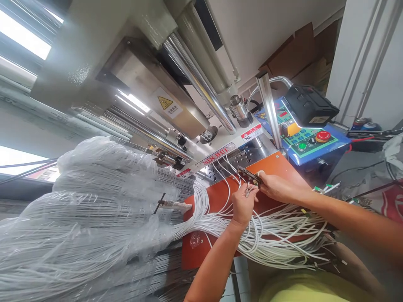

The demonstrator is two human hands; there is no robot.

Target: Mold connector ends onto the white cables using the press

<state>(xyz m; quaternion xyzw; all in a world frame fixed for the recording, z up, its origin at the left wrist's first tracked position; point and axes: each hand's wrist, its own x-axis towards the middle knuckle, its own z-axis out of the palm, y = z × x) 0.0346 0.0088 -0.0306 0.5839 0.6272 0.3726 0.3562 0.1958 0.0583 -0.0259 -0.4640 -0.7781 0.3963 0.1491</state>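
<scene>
Across the near side of a flat orange-red board (197, 261), loose fan of thin white cables (277, 241), ends spread rightward; just beyond, left hand (243, 207) pinched closed on what look like slim pale cable ends (248, 191), right hand (268, 185) gripping a dark, flat metal piece (248, 174) near the front of a grey-green steel press (141, 79); strung between press and hands, a few more white cables (227, 184); apparently partway along, with handled and waiting shares impossible to tell; farther off, blue control box with round buttons (299, 159).
</scene>
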